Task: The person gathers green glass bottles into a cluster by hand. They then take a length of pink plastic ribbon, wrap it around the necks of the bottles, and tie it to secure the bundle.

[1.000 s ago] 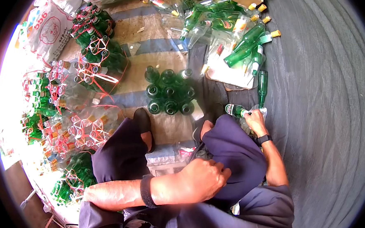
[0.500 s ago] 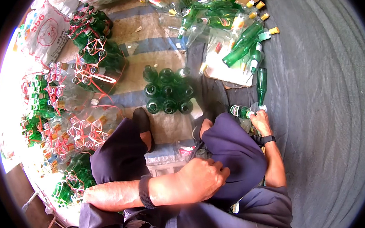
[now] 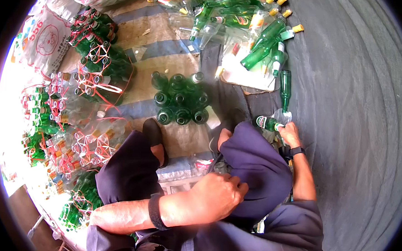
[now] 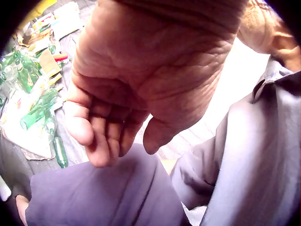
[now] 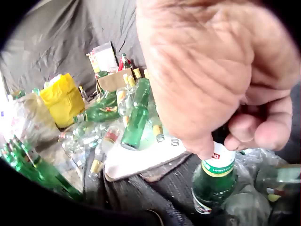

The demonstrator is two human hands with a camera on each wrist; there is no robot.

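Note:
My right hand is beyond the right knee and pinches the neck of a green glass bottle. The right wrist view shows thumb and fingers at the white neck label of this green bottle, its body below the hand. Just past that hand another green bottle lies on the dark sheet. Over my lap hangs the left hand, fingers loosely curled; its palm holds nothing in the left wrist view. Between and ahead of the feet stands a tight block of several green bottles.
Loose bottles lie piled ahead to the right, partly on a white board. Bundles of bottles tied with red string stand along the left, near a printed white sack. A yellow bag appears in the right wrist view.
The right hand and its bottle have shifted a little to the right, away from the knee. The head view has turned slightly, moving the floor scene left. My left hand stays over the lap.

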